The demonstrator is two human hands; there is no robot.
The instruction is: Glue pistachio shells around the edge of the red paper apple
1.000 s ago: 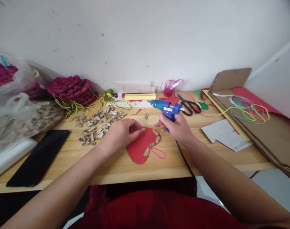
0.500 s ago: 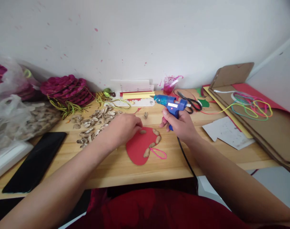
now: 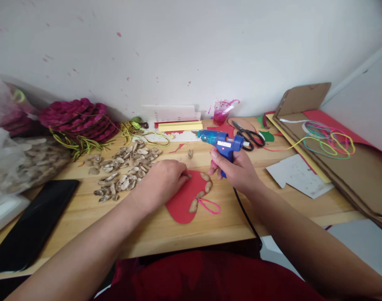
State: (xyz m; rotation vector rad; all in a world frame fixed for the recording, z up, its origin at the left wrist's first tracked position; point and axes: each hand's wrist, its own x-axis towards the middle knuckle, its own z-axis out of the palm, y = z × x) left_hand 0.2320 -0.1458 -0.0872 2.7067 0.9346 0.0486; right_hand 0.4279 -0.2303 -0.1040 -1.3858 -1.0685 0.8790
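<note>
gripping a blue glue gun (image 3: 224, 143) in the right hand (image 3: 236, 167), with its nozzle turned left. bending the left hand (image 3: 165, 179) over the upper left part of a red cutout (image 3: 183, 205) set flat on the wooden table (image 3: 147, 242), with fingers curled at a mostly hidden shell (image 3: 189, 176); cannot tell whether pinching or only touching it. edged on its right with four peanut shells (image 3: 193, 205) and a pink loop (image 3: 211, 207). showing loose shells (image 3: 124, 182) heaped left of that hand and scissors (image 3: 247, 133) just behind the glue gun.
</note>
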